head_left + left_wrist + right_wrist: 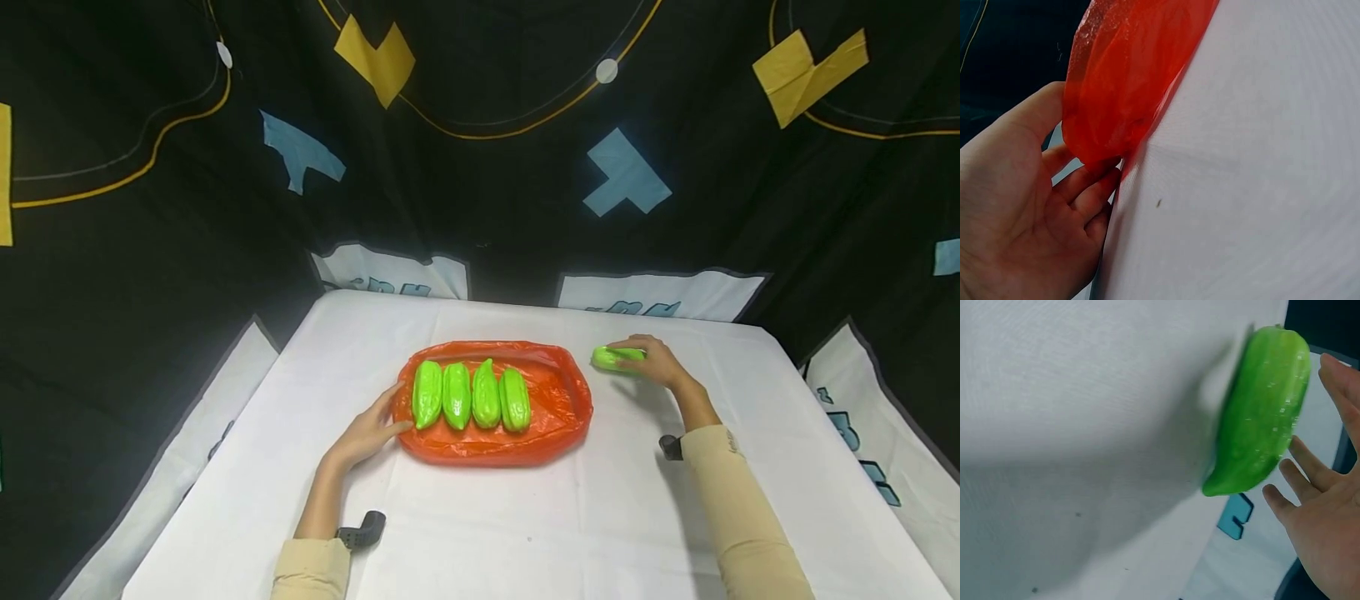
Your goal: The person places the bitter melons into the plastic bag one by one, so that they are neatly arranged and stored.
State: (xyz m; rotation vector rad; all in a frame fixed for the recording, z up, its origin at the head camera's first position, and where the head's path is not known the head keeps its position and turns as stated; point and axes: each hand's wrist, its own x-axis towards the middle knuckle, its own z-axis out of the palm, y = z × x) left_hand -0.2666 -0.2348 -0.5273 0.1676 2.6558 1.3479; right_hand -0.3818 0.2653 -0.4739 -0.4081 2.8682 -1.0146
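Note:
A tray covered in crinkled red plastic [555,433] lies on the white table in the head view. Side by side in its left and middle part are several shiny, bright green cucumber-shaped vegetables [457,396]. My left hand [371,429] touches the tray's left end, thumb and fingers spread along the rim; in the left wrist view its fingers [1088,194] reach against the red plastic. To the right of the tray, another such green vegetable [1263,412] lies on the table. My right hand [652,360] is at its right end, with straight, spread fingers [1310,465] right beside it.
The white-covered table [480,533] stretches around the tray on all sides. Behind it hangs a black cloth [480,217] with yellow and blue patches. A dark wrist device [363,531] sits on the left wrist, another [671,447] on the right.

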